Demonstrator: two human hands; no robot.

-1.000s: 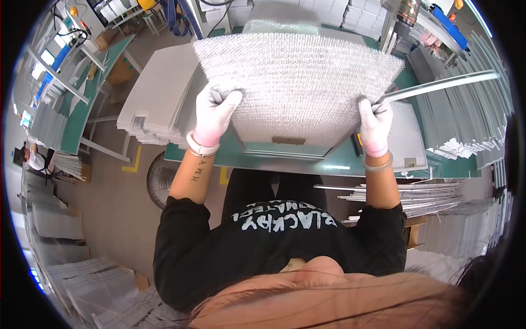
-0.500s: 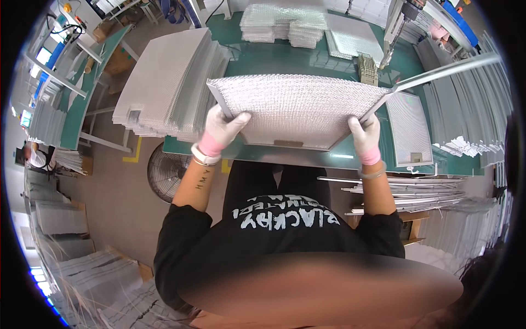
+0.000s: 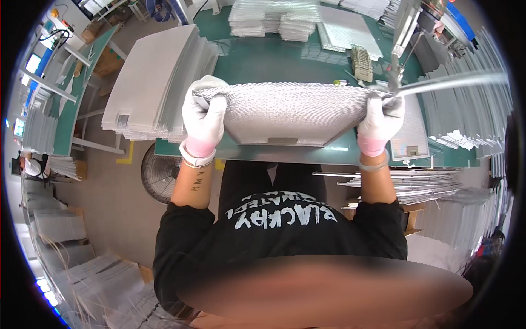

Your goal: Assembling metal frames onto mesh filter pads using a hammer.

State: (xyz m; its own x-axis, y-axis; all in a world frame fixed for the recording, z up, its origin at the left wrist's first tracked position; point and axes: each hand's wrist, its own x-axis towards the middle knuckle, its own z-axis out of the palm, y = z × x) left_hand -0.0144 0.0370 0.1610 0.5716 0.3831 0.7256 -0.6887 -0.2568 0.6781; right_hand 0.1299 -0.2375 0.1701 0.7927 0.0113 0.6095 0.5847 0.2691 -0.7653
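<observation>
Behind the silvery, crinkled metal-mesh panel (image 3: 290, 112), most fingers of the white-gloved left hand (image 3: 204, 112) and white-gloved right hand (image 3: 382, 120) are hidden, as is part of the green, smooth-topped surface (image 3: 257, 63); the long, thin silver strip (image 3: 455, 83) beside the right hand is blurred. The left forearm (image 3: 192, 183) covers part of the round, black wire fan (image 3: 158, 174), and the picture's top edge crops the stacked silvery mesh sheets (image 3: 268, 22). A co-worker in white (image 3: 35, 166) at the far left is too small for detail.
</observation>
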